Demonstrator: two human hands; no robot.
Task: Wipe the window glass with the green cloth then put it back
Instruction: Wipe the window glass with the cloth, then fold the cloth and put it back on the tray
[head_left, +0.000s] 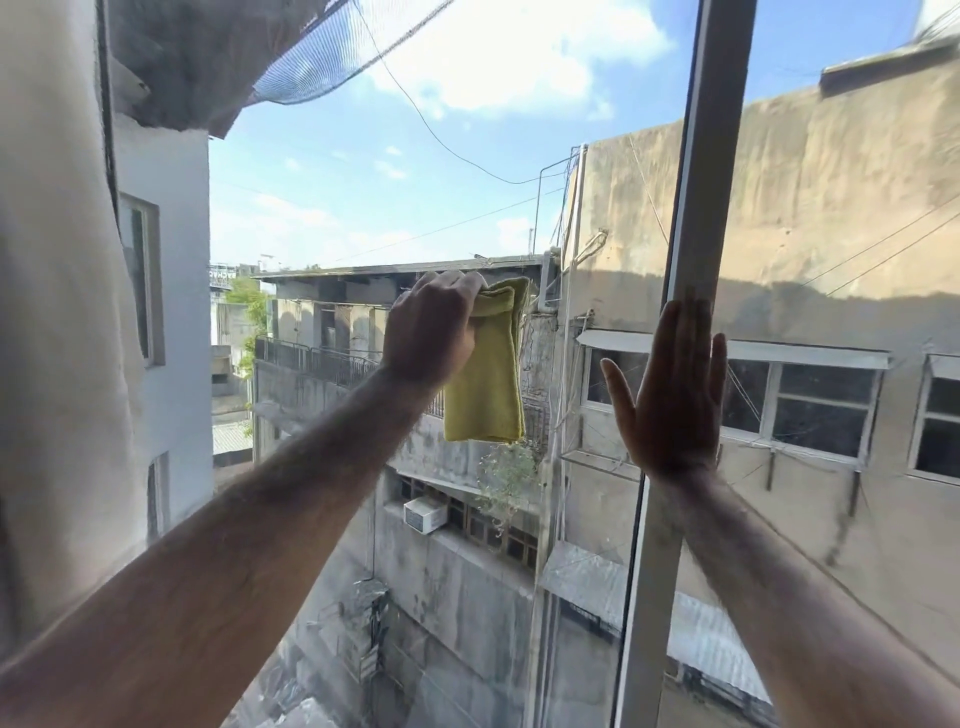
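Observation:
The yellow-green cloth (485, 379) hangs folded in front of the window glass (395, 197), near the middle of the view. My left hand (431, 330) grips its top edge with the fingers closed, at about the height of the far rooftops. My right hand (675, 395) is flat and open, fingers together and pointing up, pressed against the white vertical window frame (706, 171) and the glass beside it. Whether the cloth touches the pane cannot be told.
The white frame runs from top to bottom right of centre and splits the window into two panes. A pale curtain (57, 312) hangs along the left edge. Through the glass are concrete buildings, cables and sky.

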